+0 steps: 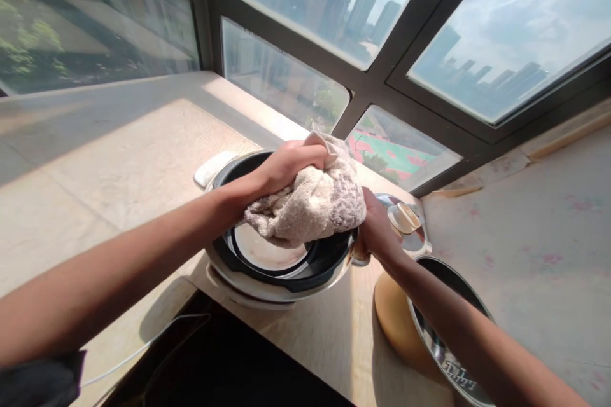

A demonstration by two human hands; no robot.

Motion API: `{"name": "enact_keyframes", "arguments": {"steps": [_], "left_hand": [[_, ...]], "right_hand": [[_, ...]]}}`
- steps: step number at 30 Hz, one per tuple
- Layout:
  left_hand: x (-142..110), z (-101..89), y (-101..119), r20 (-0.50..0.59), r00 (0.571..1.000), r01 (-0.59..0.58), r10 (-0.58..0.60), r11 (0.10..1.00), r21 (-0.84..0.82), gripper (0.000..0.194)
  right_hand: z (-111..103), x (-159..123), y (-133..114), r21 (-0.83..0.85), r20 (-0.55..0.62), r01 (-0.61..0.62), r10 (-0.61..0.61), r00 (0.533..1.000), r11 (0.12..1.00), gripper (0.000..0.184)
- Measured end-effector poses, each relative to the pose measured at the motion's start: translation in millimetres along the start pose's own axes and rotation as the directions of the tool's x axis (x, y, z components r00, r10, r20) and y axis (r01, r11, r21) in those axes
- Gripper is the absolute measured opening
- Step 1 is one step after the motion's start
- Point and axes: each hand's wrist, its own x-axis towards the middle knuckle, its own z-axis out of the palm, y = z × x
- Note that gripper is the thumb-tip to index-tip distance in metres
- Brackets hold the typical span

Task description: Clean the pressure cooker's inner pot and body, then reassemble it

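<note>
My left hand is closed on a crumpled beige cloth and holds it over the open lid of a rice cooker. The lid's underside shows a pale round plate inside a dark ring. My right hand grips the lid's right edge, partly hidden behind the cloth. Both arms reach in from the bottom of the view.
The cooker stands on a pale stone windowsill below large dark-framed windows. A yellow cooker body with a metal inner pot is at the lower right. A white cable runs past a black surface at the bottom. A wall is at right.
</note>
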Motion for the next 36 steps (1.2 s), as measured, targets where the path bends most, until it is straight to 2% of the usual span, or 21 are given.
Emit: {"name": "enact_keyframes", "arguments": {"steps": [2,4,6,8,10,12,13,15,17,19,20,22,23,25,27,32,36], "left_hand": [[-10,-13.5,8,-0.216,0.974,-0.084,0.065,0.993,-0.08,0.011],[-24,-28.3,15,-0.42,0.899,-0.133,0.121,0.991,0.001,0.015],[-42,-43.0,18,-0.585,0.782,-0.093,0.214,0.968,0.231,0.021],[-64,-55.2,18,-0.701,0.636,0.013,0.322,0.904,0.426,0.032],[-87,-62.3,13,-0.804,0.465,0.092,0.37,0.883,0.46,0.037],[-111,-63.0,2,-0.889,0.314,0.103,0.334,0.919,0.381,0.035],[-122,-61.0,-5,-0.915,0.282,0.089,0.287,0.942,0.323,0.033],[-144,-52.7,-24,-0.949,0.277,0.065,0.151,0.982,0.175,0.025],[-163,-39.5,-45,-0.969,0.248,0.023,0.011,1.0,0.017,0.013],[-176,-23.3,-65,-0.978,0.192,0.013,-0.086,0.996,-0.085,0.012],[-180,-15.1,-74,-0.989,0.108,0.01,-0.1,0.995,-0.1,0.013],[-185,-1.2,-90,-0.978,0.143,0.02,-0.154,0.988,-0.153,0.018],[-186,3.8,-98,-0.966,0.174,0.027,-0.19,0.982,-0.188,0.02],[-187,9.3,-114,-0.929,0.265,0.062,-0.256,0.967,-0.249,0.023],[-187,10.6,-132,-0.895,0.331,0.128,-0.3,0.954,-0.272,0.024],[-188,10.9,-171,-0.855,0.384,0.359,-0.349,0.909,-0.21,0.03],[-182,4.9,-186,-0.796,0.489,0.502,-0.356,0.861,-0.076,0.03]], "right_hand": [[0,1,-1,-0.025,0.007,0.001,-0.001,1.0,1.0,0.047],[-1,2,1,-0.045,0.008,-0.05,0.05,0.999,0.998,0.056],[-2,3,5,-0.071,0.0,-0.084,0.084,0.996,0.994,0.063],[-2,5,8,-0.094,-0.005,-0.084,0.084,0.996,0.992,0.065],[-2,7,11,-0.097,-0.003,-0.079,0.079,0.997,0.992,0.066],[-1,8,12,-0.094,-0.009,-0.073,0.073,0.997,0.993,0.067],[-1,9,13,-0.101,-0.018,-0.068,0.067,0.998,0.993,0.066],[-1,10,15,-0.12,-0.041,-0.059,0.054,0.998,0.991,0.064],[-2,12,18,-0.129,-0.053,-0.048,0.041,0.998,0.99,0.064],[-3,15,23,-0.128,-0.055,-0.038,0.031,0.998,0.991,0.065],[-3,16,26,-0.128,-0.057,-0.035,0.028,0.998,0.991,0.065],[-4,19,31,-0.123,-0.06,-0.035,0.027,0.998,0.992,0.064],[-5,20,34,-0.119,-0.06,-0.038,0.031,0.998,0.992,0.064],[-6,21,36,-0.109,-0.056,-0.042,0.037,0.998,0.993,0.063],[-6,22,36,-0.108,-0.052,-0.043,0.037,0.998,0.993,0.062],[-6,23,30,-0.123,-0.077,-0.035,0.025,0.997,0.992,0.054],[-7,24,27,-0.139,-0.084,-0.024,0.013,0.996,0.99,0.046]]}}
